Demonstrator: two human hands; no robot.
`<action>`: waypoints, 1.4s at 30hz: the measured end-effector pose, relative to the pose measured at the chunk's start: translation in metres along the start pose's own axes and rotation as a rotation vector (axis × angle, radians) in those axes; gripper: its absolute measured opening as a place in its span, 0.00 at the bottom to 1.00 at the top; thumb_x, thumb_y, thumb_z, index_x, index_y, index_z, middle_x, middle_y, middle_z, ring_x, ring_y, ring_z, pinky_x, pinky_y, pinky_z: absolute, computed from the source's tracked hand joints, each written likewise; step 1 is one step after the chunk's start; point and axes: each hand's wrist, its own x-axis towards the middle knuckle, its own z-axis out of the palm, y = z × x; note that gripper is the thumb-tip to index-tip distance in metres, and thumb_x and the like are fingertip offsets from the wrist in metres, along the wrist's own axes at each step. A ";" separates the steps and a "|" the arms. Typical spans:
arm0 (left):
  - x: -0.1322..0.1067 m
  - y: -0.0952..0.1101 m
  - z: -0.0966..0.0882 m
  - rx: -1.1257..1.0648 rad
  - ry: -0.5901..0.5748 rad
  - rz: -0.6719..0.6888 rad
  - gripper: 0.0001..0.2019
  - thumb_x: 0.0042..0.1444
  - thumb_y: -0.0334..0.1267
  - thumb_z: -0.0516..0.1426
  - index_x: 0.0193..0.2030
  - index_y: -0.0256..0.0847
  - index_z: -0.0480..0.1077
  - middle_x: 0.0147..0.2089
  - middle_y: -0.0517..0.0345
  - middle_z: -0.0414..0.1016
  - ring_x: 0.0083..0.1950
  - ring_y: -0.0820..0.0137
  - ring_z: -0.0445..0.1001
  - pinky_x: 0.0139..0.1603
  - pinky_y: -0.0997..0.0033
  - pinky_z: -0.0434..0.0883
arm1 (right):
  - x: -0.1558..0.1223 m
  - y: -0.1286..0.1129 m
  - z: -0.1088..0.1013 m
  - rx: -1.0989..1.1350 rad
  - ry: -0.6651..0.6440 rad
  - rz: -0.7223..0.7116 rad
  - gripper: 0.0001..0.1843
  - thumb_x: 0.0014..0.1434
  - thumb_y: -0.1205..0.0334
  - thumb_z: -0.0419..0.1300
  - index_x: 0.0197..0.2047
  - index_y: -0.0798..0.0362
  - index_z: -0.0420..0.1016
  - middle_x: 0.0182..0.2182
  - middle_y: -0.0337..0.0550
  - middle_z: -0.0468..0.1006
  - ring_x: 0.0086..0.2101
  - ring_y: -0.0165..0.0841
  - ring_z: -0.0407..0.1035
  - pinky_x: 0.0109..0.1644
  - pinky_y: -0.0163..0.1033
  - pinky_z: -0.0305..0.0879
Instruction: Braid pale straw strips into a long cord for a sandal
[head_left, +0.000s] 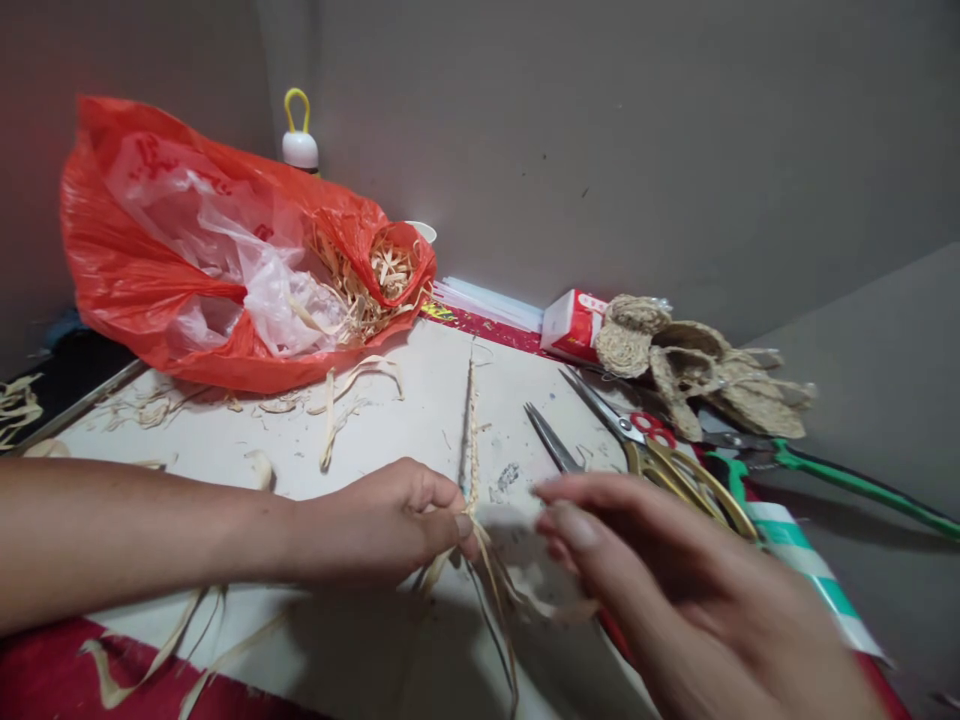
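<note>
My left hand lies on the white table top, its thumb and fingers pinched on the near end of a thin plaited straw cord that runs straight away from me. Loose straw strands fan out from the pinch toward me. My right hand hovers just right of that spot, blurred, its fingers stretched toward the strands; whether it grips any is unclear.
A red plastic bag spilling straw strips sits at the back left. Gold-handled scissors and green-handled pliers lie to the right, behind them woven straw pieces and a small red-and-white box. A white bottle stands by the wall.
</note>
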 end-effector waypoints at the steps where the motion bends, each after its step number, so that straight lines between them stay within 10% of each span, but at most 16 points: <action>1: 0.000 0.000 0.001 -0.019 -0.002 0.017 0.13 0.58 0.45 0.52 0.32 0.36 0.69 0.22 0.66 0.58 0.23 0.78 0.52 0.23 0.78 0.52 | 0.007 0.001 0.003 0.120 -0.038 0.096 0.12 0.58 0.51 0.58 0.41 0.48 0.72 0.31 0.44 0.77 0.32 0.35 0.72 0.33 0.35 0.68; 8: -0.002 -0.001 0.000 -0.094 -0.053 0.044 0.12 0.59 0.44 0.51 0.29 0.37 0.62 0.25 0.65 0.61 0.25 0.79 0.56 0.28 0.78 0.57 | 0.020 0.015 0.033 0.683 -0.268 0.409 0.23 0.46 0.55 0.70 0.38 0.49 0.61 0.32 0.36 0.70 0.27 0.25 0.65 0.30 0.30 0.62; 14: -0.002 0.003 0.001 -0.073 -0.080 0.082 0.12 0.60 0.41 0.49 0.31 0.36 0.66 0.28 0.62 0.66 0.29 0.77 0.61 0.32 0.76 0.60 | 0.020 0.008 0.028 0.612 -0.518 0.383 0.11 0.56 0.56 0.61 0.35 0.53 0.65 0.28 0.37 0.68 0.26 0.27 0.62 0.27 0.31 0.57; 24: -0.002 0.011 -0.007 0.159 -0.097 0.030 0.11 0.60 0.40 0.47 0.32 0.37 0.65 0.22 0.69 0.53 0.23 0.79 0.51 0.23 0.79 0.53 | 0.027 0.016 0.016 0.340 -0.541 0.292 0.14 0.62 0.55 0.53 0.29 0.54 0.69 0.19 0.32 0.58 0.21 0.25 0.48 0.22 0.31 0.46; 42: -0.006 0.025 -0.010 0.775 -0.017 0.221 0.11 0.57 0.29 0.47 0.25 0.37 0.64 0.20 0.67 0.56 0.22 0.79 0.54 0.24 0.79 0.54 | 0.030 0.026 0.033 0.569 -0.536 0.419 0.19 0.56 0.49 0.56 0.21 0.53 0.64 0.12 0.27 0.50 0.15 0.22 0.40 0.18 0.32 0.35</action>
